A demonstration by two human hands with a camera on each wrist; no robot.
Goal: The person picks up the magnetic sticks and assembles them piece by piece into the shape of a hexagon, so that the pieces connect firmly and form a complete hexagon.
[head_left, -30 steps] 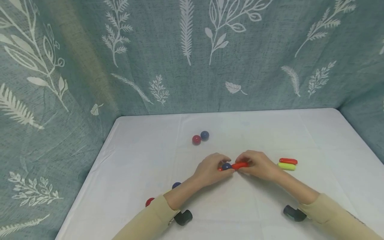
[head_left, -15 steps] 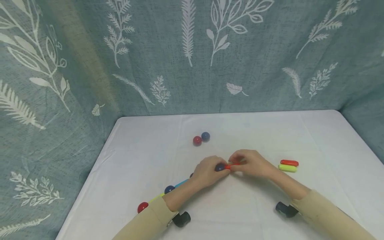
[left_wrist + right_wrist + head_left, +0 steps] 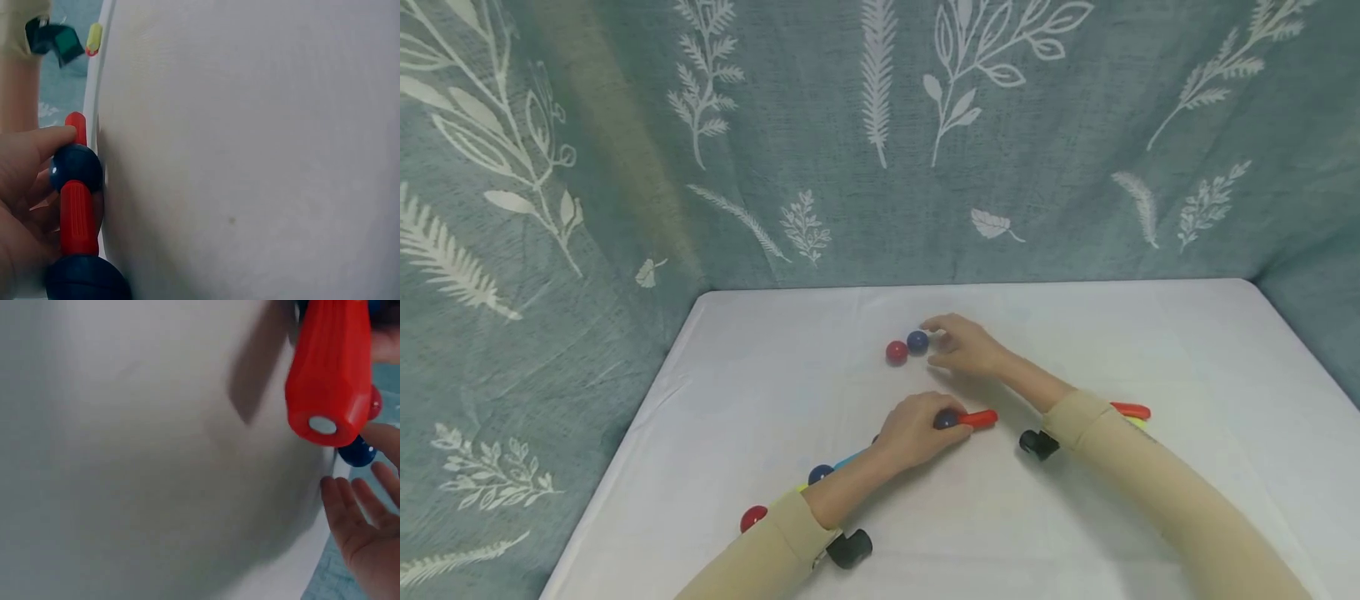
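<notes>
My left hand (image 3: pixel 913 433) pinches a chain of rods and balls near its far end, around a dark blue ball (image 3: pixel 945 419). A red rod (image 3: pixel 979 418) sticks out to the right of that ball; its pale round end shows in the right wrist view. Behind it, the left wrist view shows another red rod (image 3: pixel 79 219) and another blue ball (image 3: pixel 87 278). My right hand (image 3: pixel 966 346) holds nothing, its thumb and fingers spread just right of a loose blue ball (image 3: pixel 917 342). Beside that lies a red ball (image 3: pixel 897 352).
Under my left forearm the chain runs on through a light blue rod (image 3: pixel 850 460), a blue ball (image 3: pixel 821 473) and a red ball (image 3: pixel 752 518). A spare red rod (image 3: pixel 1131 410) and a yellow one (image 3: pixel 1138 422) lie behind the right sleeve, on the white table (image 3: pixel 760 375).
My right hand has let go of the red rod at the chain's end and moved back and left to the loose balls. The left hand shifted slightly left, keeping its grip on the chain.
</notes>
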